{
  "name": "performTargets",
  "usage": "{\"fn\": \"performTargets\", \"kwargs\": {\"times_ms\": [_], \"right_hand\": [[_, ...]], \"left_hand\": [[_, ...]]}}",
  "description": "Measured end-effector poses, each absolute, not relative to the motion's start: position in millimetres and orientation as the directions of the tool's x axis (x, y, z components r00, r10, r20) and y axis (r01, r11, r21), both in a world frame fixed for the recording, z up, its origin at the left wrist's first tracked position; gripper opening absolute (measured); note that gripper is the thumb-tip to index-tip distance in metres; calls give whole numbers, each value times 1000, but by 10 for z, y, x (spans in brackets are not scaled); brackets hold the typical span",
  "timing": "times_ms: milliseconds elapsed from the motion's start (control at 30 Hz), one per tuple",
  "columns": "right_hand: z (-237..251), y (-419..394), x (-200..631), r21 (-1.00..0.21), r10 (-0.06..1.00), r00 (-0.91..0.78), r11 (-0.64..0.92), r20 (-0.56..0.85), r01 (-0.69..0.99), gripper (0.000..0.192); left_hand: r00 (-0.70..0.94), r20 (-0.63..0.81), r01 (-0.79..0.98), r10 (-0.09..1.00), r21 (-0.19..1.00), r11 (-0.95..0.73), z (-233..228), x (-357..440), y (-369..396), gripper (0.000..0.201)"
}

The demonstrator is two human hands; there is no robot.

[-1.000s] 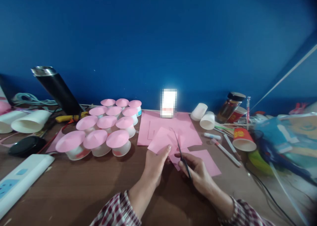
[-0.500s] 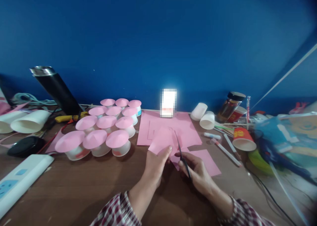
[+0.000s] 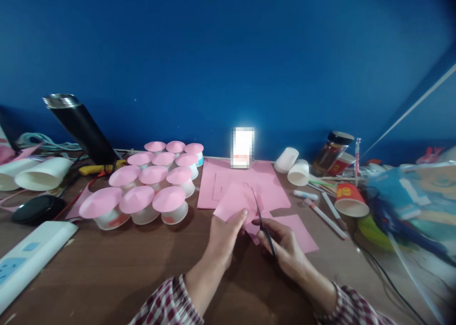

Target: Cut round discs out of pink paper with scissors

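Observation:
My left hand (image 3: pixel 226 237) is closed on a piece of pink paper (image 3: pixel 231 202), its thumb lying over the lower edge. In my right hand (image 3: pixel 281 242) is a pair of dark scissors (image 3: pixel 266 234), fingers wrapped round the handles. The scissors' blades point away from me at the right side of the held paper. Whether they are cutting into it I cannot tell. Beneath and behind lies a stack of larger pink sheets (image 3: pixel 274 187). Another pink sheet (image 3: pixel 301 232) rests on the table by my right hand.
Several paper cups with pink cone tops (image 3: pixel 136 200) stand in rows at left. A power strip (image 3: pixel 32 253) and a black flask (image 3: pixel 85 130) lie farther left. White cups (image 3: pixel 298 173), markers (image 3: pixel 326 219), a red cup (image 3: pixel 351 201) and a lidded jar (image 3: pixel 331 151) occupy the right. A bright screen (image 3: pixel 242 148) stands behind.

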State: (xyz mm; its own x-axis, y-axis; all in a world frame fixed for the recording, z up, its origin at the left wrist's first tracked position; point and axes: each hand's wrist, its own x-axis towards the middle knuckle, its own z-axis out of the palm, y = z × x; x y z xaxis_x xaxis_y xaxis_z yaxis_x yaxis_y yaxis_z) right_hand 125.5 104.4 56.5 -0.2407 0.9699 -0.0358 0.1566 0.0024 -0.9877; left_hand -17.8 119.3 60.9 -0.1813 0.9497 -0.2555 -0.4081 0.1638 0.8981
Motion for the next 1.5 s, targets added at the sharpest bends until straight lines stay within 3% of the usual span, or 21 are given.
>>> {"fn": "performTargets", "kwargs": {"times_ms": [833,1167,1500], "right_hand": [[599,1041,1238,-983,976,-210,-11,-50,185,47],[569,1039,1242,-981,975,-209,-35,-76,192,48],[599,1051,1229,-984,977,-196,-51,-85,173,52]], "left_hand": [[-187,-277,-436,942,883,173,700,-181,1179,29],[-163,-259,-427,952,889,169,539,-208,1215,35],[-177,-239,-395,955,906,154,599,-219,1199,28]]}}
